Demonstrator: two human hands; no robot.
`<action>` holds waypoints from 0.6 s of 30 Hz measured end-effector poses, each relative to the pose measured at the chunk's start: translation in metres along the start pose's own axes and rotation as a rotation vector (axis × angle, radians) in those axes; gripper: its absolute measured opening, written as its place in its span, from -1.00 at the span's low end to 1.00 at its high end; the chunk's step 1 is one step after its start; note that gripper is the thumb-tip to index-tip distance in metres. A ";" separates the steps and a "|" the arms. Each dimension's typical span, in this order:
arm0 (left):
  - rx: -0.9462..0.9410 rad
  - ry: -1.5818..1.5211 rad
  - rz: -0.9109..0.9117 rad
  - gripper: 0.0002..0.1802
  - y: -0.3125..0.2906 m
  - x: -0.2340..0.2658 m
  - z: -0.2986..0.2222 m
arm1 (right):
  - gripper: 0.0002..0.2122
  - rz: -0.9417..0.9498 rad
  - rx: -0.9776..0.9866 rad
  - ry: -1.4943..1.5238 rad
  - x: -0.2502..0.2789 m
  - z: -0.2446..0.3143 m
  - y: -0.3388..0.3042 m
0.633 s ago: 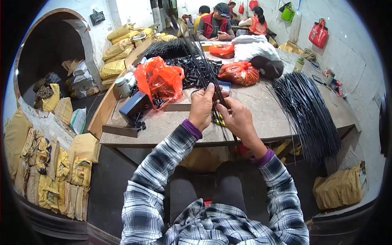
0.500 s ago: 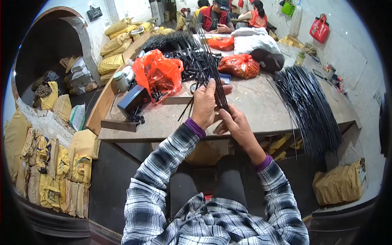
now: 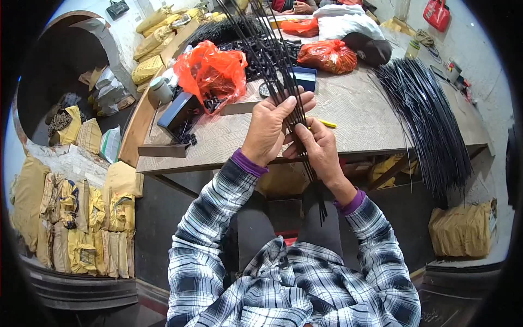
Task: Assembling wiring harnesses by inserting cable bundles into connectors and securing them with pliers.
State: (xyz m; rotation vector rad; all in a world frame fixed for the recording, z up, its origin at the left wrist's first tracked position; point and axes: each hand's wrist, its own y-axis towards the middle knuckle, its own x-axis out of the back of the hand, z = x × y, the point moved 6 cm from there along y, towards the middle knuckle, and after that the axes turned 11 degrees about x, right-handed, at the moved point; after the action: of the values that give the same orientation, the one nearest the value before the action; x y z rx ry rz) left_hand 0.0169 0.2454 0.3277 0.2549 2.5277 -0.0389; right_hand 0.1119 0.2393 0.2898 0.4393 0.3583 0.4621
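A bundle of long, thin black rods [image 3: 275, 68] is held in front of me, fanned at the top and slanting down past the table's front edge. My left hand [image 3: 267, 128] wraps round it at mid-length, thumb on top. Just below, my right hand [image 3: 318, 150] pinches the same bundle between thumb and fingers. The lower rod ends hang over my lap. At the table's right, a big pile of similar black rods [image 3: 427, 120] lies with its ends drooping over the edge. A yellow stick-like tool [image 3: 328, 123] lies just behind my right hand, partly hidden.
On the table [image 3: 359, 128] are an open red plastic bag [image 3: 210, 76] with black parts, a dark blue box [image 3: 177, 114], a tied red bag [image 3: 329, 56], a dark cap [image 3: 370, 50] and a lidded cup [image 3: 160, 90]. Yellow sacks [image 3: 81, 234] are stacked on the left. A person sits at the far side.
The bundle has been shifted lower and toward me; its bottom ends now hang below the table edge. My left hand's fingers have spread round it. The view has tilted down slightly.
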 end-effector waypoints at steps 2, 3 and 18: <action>-0.005 0.008 0.010 -0.66 -0.002 -0.002 -0.001 | -0.81 -0.001 0.009 0.016 0.002 -0.001 0.001; -0.013 0.015 0.022 -0.67 -0.002 -0.003 -0.001 | -0.80 0.000 0.021 0.028 0.003 -0.001 0.001; -0.610 1.328 -0.442 -0.62 -0.063 0.006 -0.062 | -0.82 0.245 -0.231 0.027 -0.002 0.032 -0.010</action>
State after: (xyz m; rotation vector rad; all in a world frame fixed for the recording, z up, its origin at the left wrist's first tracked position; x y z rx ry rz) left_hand -0.0344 0.1900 0.3737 -0.7874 3.6011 1.0150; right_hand 0.1273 0.2200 0.3125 0.2524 0.2737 0.7397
